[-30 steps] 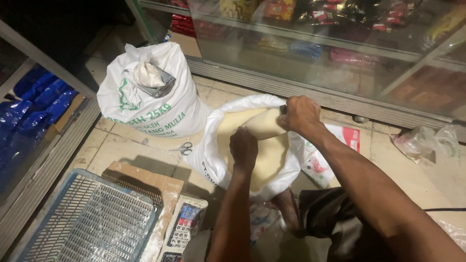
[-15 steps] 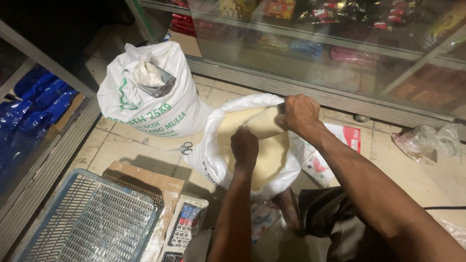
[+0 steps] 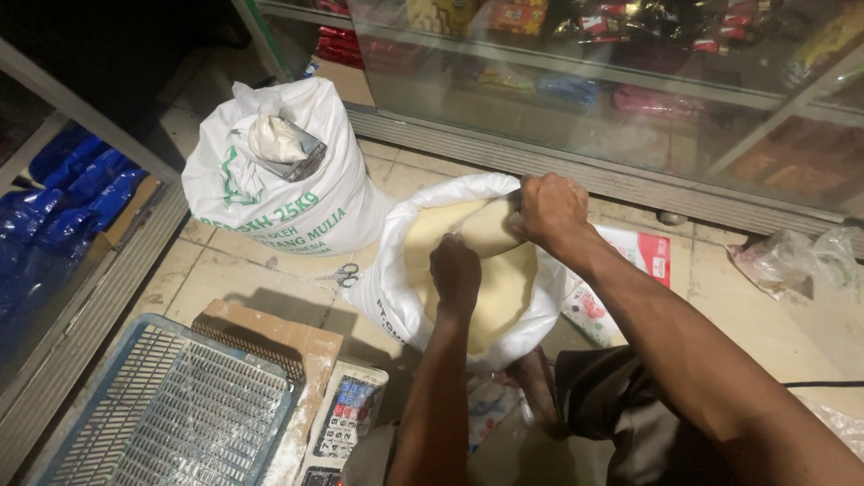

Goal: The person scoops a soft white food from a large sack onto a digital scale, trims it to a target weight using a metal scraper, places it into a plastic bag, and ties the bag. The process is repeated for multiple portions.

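Head view, scanning from the left: we've got a glass case with blue packets [image 3: 63,193] stacked inside, and below it a blue plastic crate [image 3: 171,414] sitting on a piece of cardboard [image 3: 270,333], with a digital scale [image 3: 346,418] just beside its right edge. Further back on the tiled floor there's a tied-up white sack with green print [image 3: 288,193], a metal scoop [image 3: 292,153] full of pale powder resting on top of it. A small pair of scissors [image 3: 345,274] lies on the tiles between that sack and the open white sack [image 3: 396,261] in the middle, which is filled with pale flour-like stuff [image 3: 504,270]. Our left hand [image 3: 454,270] is down inside the open sack, fingers curled shut, though we can't really tell what it's closed on. Our right hand [image 3: 549,209] is clenched tight on the far rim of the sack, holding the edge up. Right of the sack a red and white packet [image 3: 643,256] lies flat on the floor, and over by the far right there's a crumpled clear plastic bag [image 3: 792,261]. A glass shop counter [image 3: 612,90] with goods runs along the back.
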